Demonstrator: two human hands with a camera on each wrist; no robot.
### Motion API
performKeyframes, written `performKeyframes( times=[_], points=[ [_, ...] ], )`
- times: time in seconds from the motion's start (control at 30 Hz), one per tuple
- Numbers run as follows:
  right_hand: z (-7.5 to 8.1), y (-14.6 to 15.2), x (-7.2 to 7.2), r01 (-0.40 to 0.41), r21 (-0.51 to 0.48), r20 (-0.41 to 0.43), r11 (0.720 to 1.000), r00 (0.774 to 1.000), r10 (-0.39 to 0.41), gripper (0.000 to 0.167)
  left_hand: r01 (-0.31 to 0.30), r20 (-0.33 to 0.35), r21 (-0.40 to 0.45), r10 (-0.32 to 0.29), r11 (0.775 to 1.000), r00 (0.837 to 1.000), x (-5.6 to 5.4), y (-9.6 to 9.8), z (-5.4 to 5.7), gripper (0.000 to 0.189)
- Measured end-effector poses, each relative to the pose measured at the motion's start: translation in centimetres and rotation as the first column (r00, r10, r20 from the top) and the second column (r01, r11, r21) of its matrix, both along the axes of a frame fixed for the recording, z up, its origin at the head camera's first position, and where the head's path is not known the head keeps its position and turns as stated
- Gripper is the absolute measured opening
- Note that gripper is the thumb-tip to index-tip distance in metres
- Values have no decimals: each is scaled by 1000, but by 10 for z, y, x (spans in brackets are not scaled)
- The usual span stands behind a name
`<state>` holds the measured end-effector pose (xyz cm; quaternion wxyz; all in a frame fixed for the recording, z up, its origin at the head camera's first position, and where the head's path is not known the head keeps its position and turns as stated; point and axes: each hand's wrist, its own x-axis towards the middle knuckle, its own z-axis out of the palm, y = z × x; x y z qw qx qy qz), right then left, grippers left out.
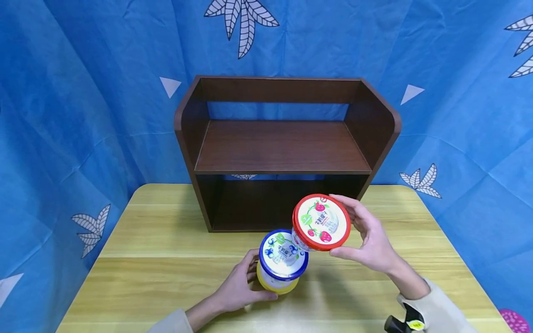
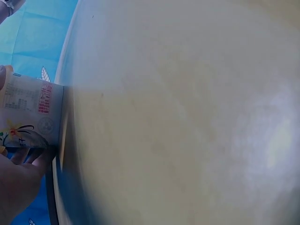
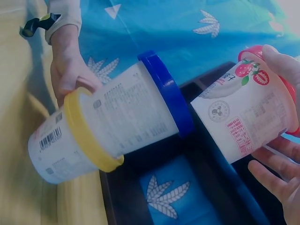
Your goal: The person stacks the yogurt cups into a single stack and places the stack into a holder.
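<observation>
Two white paper tubs stand stacked. The lower has a yellow lid (image 3: 75, 122), and the upper has a blue lid (image 1: 284, 254) with blueberries printed on it. My left hand (image 1: 237, 286) grips the stack at the yellow-lidded tub, fingers on its far side and thumb on the near side. In the left wrist view a vanilla flower shows on the white tub (image 2: 28, 110) in that hand. My right hand (image 1: 370, 238) holds a tub with a red lid (image 1: 321, 222) and strawberry print, thumb and fingers round its rim. Tilted, it hangs close over the blue lid's right side, overlapping it in the head view.
A dark brown two-tier shelf (image 1: 283, 145) stands at the back of the light wooden table (image 1: 158, 259), just beyond the tubs. Blue cloth (image 1: 104, 92) with leaf prints hangs behind and at both sides. A black wrist strap (image 1: 410, 319) sits on the right sleeve.
</observation>
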<state>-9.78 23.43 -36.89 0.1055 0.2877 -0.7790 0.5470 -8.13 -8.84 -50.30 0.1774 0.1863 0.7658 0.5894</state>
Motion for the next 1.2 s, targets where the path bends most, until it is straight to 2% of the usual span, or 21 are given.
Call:
performKeyframes(
  times=[0.73, 1.2],
  points=[
    [-2, -28, 1, -115, -20, 26, 993, 993, 116, 103, 1, 19, 11, -1, 1000, 1000, 1, 1, 2, 87],
    [-6, -39, 0, -179, -12, 12, 984, 984, 180, 98, 8, 27, 20, -8, 1000, 1000, -1, 0, -1, 87]
  ],
)
